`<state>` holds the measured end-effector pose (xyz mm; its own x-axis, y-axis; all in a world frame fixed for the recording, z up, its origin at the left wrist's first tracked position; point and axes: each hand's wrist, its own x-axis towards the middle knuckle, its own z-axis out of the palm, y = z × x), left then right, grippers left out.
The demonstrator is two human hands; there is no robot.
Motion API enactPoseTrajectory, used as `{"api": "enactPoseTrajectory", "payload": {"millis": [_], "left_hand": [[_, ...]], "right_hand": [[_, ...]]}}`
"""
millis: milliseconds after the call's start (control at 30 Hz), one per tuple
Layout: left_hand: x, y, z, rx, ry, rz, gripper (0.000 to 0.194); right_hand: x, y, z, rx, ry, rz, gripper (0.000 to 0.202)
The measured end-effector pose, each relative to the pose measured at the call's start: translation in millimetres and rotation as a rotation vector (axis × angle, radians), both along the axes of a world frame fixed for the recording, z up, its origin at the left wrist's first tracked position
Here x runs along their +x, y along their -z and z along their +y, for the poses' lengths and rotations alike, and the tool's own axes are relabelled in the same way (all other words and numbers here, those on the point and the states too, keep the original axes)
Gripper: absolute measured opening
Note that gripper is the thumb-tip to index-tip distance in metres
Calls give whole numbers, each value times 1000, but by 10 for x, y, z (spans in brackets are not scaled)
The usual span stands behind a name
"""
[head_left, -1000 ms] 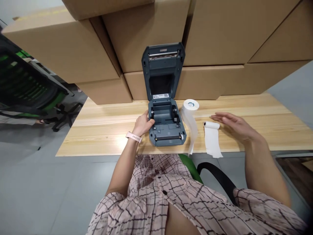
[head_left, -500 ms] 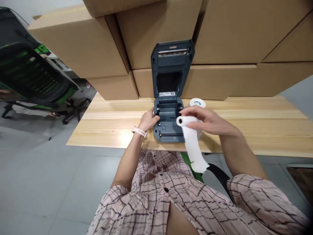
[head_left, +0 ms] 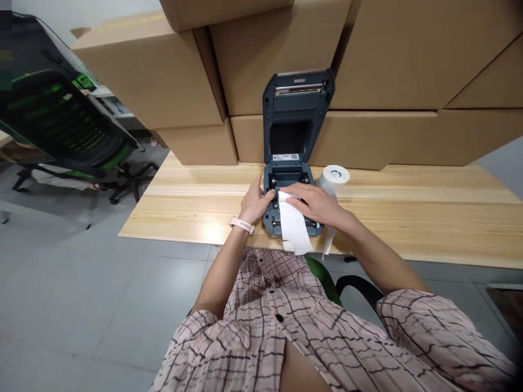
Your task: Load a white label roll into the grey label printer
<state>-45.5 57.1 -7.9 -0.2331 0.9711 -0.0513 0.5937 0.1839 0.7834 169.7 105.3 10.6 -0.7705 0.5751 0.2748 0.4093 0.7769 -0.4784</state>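
A dark grey label printer stands on the wooden table with its lid raised. My right hand holds a small roll of white label paper by its far side and top, low over the printer's open bay. The loose end of this paper hangs down over the printer's front edge. Along the printer's left side lies my left hand, fingers outside and thumb hooked over the rim towards the roll. Whether the roll touches the holders inside is hidden. A larger white label roll stands just right of the printer.
Stacked cardboard boxes form a wall behind the printer. The wooden table ends close to my body. A strip of paper hangs over its front edge. On the left stands an office chair, with part of another person behind it.
My right hand has moved left and down, bringing the small paper roll from the printer's right side into its bay. My left hand stays at the printer's left side. The view has shifted slightly.
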Motion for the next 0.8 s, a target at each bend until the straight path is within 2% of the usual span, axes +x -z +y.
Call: {"api": "enactPoseTrajectory", "payload": {"millis": [167, 267, 500, 800], "left_hand": [[-29, 200, 61, 108, 92, -260, 82], [-29, 263, 84, 116, 85, -347, 84], [10, 257, 91, 141, 148, -560, 90], [23, 244, 77, 170, 192, -598, 87]], "right_hand": [[-5, -2, 35, 92, -9, -40, 42], [13, -5, 59, 156, 14, -51, 39], [38, -15, 104, 93, -4, -54, 41], [16, -77, 127, 63, -18, -73, 41]]}}
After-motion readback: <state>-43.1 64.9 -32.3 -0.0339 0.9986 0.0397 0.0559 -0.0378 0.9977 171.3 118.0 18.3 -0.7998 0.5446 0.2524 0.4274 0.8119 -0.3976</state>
